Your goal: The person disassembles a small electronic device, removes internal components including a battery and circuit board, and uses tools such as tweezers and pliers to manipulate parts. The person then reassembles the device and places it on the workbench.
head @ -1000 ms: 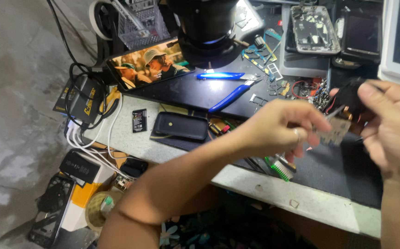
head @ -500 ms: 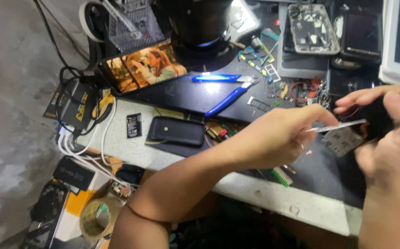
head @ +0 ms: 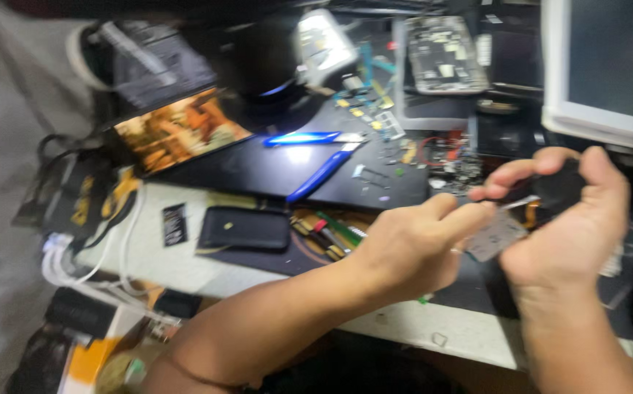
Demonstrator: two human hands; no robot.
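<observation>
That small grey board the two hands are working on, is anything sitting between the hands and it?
Nothing visible. The left hand pinches the small grey board at its near edge, and the right hand cups it from the other side along with a dark part. The picture is blurred, so the fine contact is unclear.

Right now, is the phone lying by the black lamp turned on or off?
On. The phone screen glows with a bright orange picture, tilted beside the dark lamp base.

Phone case (head: 243, 228) on tabletop (head: 149, 255), left of both hands. Tweezers (head: 324, 174) on mat behind the case. Lit phone (head: 181, 130) further left, behind. Opened phone (head: 444, 55) at the back, tablet (head: 604, 66) right of it. Cables (head: 76, 263) off the left edge.
</observation>
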